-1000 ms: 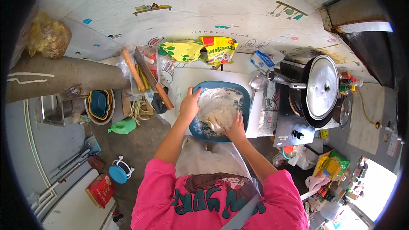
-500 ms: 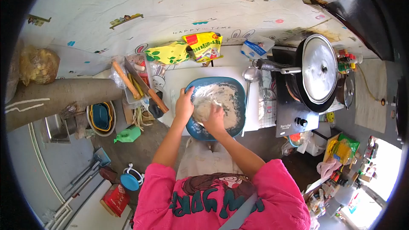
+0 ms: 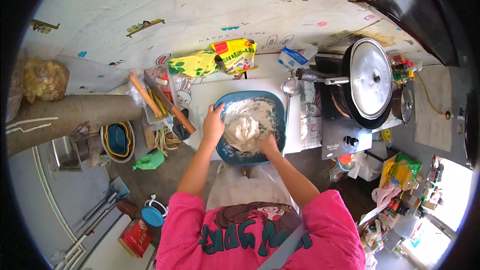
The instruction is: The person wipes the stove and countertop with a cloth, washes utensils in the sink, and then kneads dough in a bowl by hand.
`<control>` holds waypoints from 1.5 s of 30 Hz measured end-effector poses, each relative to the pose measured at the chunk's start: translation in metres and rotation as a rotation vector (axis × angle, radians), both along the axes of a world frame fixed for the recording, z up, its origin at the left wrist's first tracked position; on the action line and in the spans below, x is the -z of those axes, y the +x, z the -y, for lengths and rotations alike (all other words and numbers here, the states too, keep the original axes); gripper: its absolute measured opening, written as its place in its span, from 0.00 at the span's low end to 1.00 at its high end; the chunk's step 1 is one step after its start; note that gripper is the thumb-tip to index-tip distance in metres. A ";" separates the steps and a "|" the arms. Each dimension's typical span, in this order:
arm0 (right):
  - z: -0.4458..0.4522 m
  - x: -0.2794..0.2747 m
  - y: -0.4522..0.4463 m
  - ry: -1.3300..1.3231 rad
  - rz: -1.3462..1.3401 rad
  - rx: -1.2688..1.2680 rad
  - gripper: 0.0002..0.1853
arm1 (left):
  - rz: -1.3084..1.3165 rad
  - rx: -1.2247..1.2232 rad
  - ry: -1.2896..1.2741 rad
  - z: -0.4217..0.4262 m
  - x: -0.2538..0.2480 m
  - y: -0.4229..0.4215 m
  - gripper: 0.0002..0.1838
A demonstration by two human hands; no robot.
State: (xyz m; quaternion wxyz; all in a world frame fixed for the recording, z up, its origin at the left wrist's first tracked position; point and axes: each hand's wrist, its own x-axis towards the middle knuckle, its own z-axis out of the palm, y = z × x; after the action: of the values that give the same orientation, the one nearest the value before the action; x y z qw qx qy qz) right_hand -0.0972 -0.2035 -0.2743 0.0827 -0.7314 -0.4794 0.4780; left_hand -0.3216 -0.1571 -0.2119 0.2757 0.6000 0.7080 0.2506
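Note:
A blue basin (image 3: 281,106) sits on a white board, its inside dusted with flour. In it lies a pale, floury lump of dough (image 3: 243,132) with a rough, folded top. My left hand (image 3: 213,124) is closed round the basin's left rim, thumb over the edge. Down inside the basin, my right hand (image 3: 269,145) is curled at the right edge of the dough. Flour and dough partly hide its fingertips.
A ladle (image 3: 290,87) lies right of the basin. Beyond it stands a lidded pan (image 3: 371,80) on a cooktop (image 3: 335,142). Left are a knife (image 3: 172,105) and a rolling pin (image 3: 145,95) on a container. Yellow packages (image 3: 235,55) stand behind.
My right hand has moved from the top of the dough to its right side, uncovering the folded lump. My left hand keeps its hold on the rim. The view has shifted slightly.

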 end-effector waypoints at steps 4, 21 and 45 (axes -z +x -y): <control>-0.001 -0.012 -0.049 0.009 -0.078 0.200 0.23 | -0.044 0.014 0.049 0.001 0.009 -0.001 0.27; -0.033 0.035 -0.002 0.108 0.046 -0.170 0.27 | -0.035 -0.008 -0.035 0.004 0.003 -0.001 0.28; -0.035 -0.068 -0.045 0.157 0.167 -0.443 0.51 | 0.102 0.086 -0.094 -0.008 0.011 -0.007 0.28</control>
State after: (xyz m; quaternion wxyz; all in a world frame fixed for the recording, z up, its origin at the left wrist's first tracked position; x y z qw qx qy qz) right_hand -0.1417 -0.1681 -0.2066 -0.0075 -0.6367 -0.6688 0.3837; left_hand -0.3290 -0.1487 -0.2233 0.3496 0.6027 0.6776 0.2354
